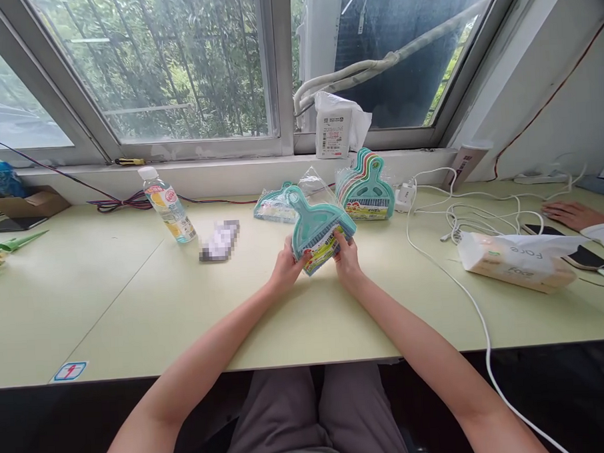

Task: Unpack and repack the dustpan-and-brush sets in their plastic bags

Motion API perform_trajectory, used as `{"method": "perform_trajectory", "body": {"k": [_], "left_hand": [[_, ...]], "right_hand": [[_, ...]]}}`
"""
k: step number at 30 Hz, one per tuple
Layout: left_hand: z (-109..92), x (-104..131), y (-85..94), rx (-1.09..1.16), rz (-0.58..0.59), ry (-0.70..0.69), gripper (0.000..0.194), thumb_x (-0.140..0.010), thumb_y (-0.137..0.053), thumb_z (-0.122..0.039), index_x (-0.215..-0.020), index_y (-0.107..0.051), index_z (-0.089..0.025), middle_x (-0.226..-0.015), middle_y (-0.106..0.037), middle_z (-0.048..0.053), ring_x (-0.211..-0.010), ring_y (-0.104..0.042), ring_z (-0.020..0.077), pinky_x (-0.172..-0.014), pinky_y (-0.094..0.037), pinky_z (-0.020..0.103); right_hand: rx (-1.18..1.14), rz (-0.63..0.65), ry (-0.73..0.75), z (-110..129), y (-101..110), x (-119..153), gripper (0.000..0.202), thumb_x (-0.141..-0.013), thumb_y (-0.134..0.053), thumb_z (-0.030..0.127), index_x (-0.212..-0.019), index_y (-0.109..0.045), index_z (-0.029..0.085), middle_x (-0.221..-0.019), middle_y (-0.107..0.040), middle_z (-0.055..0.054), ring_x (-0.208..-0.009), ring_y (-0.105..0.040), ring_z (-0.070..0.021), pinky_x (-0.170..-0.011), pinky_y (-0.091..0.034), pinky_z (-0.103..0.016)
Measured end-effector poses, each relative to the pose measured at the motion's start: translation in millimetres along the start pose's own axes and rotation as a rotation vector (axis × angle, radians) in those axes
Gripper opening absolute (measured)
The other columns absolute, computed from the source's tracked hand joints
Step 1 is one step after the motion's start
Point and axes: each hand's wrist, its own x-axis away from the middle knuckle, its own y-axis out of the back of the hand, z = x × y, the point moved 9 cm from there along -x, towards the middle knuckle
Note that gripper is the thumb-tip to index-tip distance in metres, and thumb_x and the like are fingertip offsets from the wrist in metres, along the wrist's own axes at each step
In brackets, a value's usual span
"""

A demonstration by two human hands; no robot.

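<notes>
Both of my hands are closed on a teal mini dustpan and brush set (pixel 319 229) in clear packaging, tilted above the table, its handle pointing up and left. My left hand (pixel 286 262) grips its lower left edge, and my right hand (pixel 347 256) grips the lower right, thumb on the printed label. Behind it, to the right, a row of similar dustpan sets (pixel 368 190) in teal, red and yellow stands upright. Another teal dustpan set (pixel 275 205) in clear wrap lies behind on the left, partly hidden by the one I hold.
Left of my hands are a drink bottle (pixel 168 207) and a blurred-out flat object (pixel 220 241). Rightward lie a tissue pack (pixel 516 260), tangled white cables (pixel 474 215) and another person's hand (pixel 570 213). A white package (pixel 334 128) stands on the window sill (pixel 219 170).
</notes>
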Motion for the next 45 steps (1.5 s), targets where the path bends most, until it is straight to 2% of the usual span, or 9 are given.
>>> {"method": "perform_trajectory", "body": {"k": [5,10,14,19,24,28,33,40,45], "left_hand": [[-8.7,2.2,-0.9,-0.124,-0.010,-0.057,0.045,-0.087,-0.055,-0.046,-0.123,-0.046,-0.019,-0.113,-0.062,0.010,-0.099,-0.063,0.0240,-0.081,-0.049,0.032],[-9.3,1.9,2.0,-0.135,-0.048,-0.098,0.041,-0.089,-0.053,-0.046,-0.120,-0.049,-0.020,-0.128,-0.053,0.012,-0.108,-0.060,0.0245,-0.088,-0.048,0.034],[-5.4,0.7,12.3,-0.028,-0.127,-0.060,0.038,-0.087,-0.056,-0.045,-0.116,-0.050,-0.020,-0.121,-0.055,0.010,-0.107,-0.059,0.0236,-0.088,-0.049,0.033],[-2.8,-0.1,21.4,0.179,-0.170,-0.015,0.038,-0.086,-0.058,-0.043,-0.113,-0.046,-0.020,-0.108,-0.060,0.007,-0.102,-0.060,0.0230,-0.085,-0.050,0.034],[-2.6,-2.8,18.7,0.199,-0.120,0.015,0.043,-0.081,-0.064,-0.044,-0.111,-0.045,-0.020,-0.106,-0.061,0.006,-0.103,-0.060,0.0239,-0.088,-0.050,0.037],[-2.2,-1.6,2.7,0.325,-0.008,0.100,0.057,-0.080,-0.066,-0.048,-0.122,-0.038,-0.022,-0.125,-0.056,0.010,-0.109,-0.060,0.0252,-0.088,-0.053,0.039],[16.7,5.5,-22.6,0.450,0.237,0.329,0.068,-0.083,-0.060,-0.055,-0.134,-0.025,-0.025,-0.128,-0.058,0.014,-0.079,-0.070,0.0208,-0.067,-0.057,0.039],[31.9,2.7,-11.3,0.424,0.178,0.402,0.067,-0.080,-0.065,-0.050,-0.136,-0.036,-0.026,-0.134,-0.056,0.012,-0.114,-0.059,0.0288,-0.077,-0.057,0.040],[31.3,6.2,-24.5,0.518,0.301,0.429,0.063,-0.082,-0.063,-0.049,-0.136,-0.039,-0.026,-0.136,-0.055,0.012,-0.115,-0.059,0.0281,-0.083,-0.056,0.043]], "right_hand": [[-0.012,0.007,0.014,10.4,-6.3,5.7,0.052,-0.065,-0.074,0.047,-0.108,-0.057,0.023,-0.109,-0.069,-0.003,-0.097,-0.065,-0.0179,-0.067,-0.054,-0.022],[-0.097,0.036,-0.099,5.0,-11.6,6.4,0.048,-0.064,-0.077,0.045,-0.104,-0.060,0.024,-0.105,-0.070,-0.001,-0.093,-0.066,-0.0167,-0.066,-0.054,-0.023],[-0.103,0.220,-0.166,10.6,-30.0,10.1,0.044,-0.066,-0.078,0.038,-0.105,-0.061,0.025,-0.107,-0.070,0.001,-0.094,-0.066,-0.0151,-0.071,-0.056,-0.023],[-0.086,0.436,-0.133,17.1,-46.7,16.6,0.046,-0.061,-0.082,0.023,-0.103,-0.061,0.024,-0.108,-0.071,0.001,-0.099,-0.066,-0.0157,-0.082,-0.056,-0.025],[-0.047,0.364,-0.150,5.7,-38.3,11.2,0.044,-0.057,-0.085,0.020,-0.096,-0.064,0.020,-0.103,-0.072,-0.002,-0.100,-0.067,-0.0205,-0.085,-0.057,-0.031],[-0.090,0.291,-0.089,12.1,-32.1,6.8,0.046,-0.054,-0.087,0.021,-0.094,-0.065,0.019,-0.100,-0.072,-0.002,-0.098,-0.067,-0.0194,-0.083,-0.057,-0.030],[-0.101,0.182,-0.046,14.2,-20.8,2.9,0.046,-0.052,-0.087,0.018,-0.092,-0.065,0.019,-0.098,-0.072,-0.002,-0.095,-0.067,-0.0189,-0.080,-0.058,-0.030],[-0.101,0.134,-0.073,9.3,-17.9,4.5,0.043,-0.052,-0.086,0.016,-0.090,-0.066,0.019,-0.097,-0.072,-0.002,-0.094,-0.068,-0.0189,-0.081,-0.060,-0.031],[-0.096,0.152,-0.067,7.0,-16.4,0.0,0.039,-0.056,-0.085,0.016,-0.090,-0.066,0.018,-0.098,-0.073,-0.002,-0.094,-0.068,-0.0179,-0.082,-0.059,-0.029]]}}
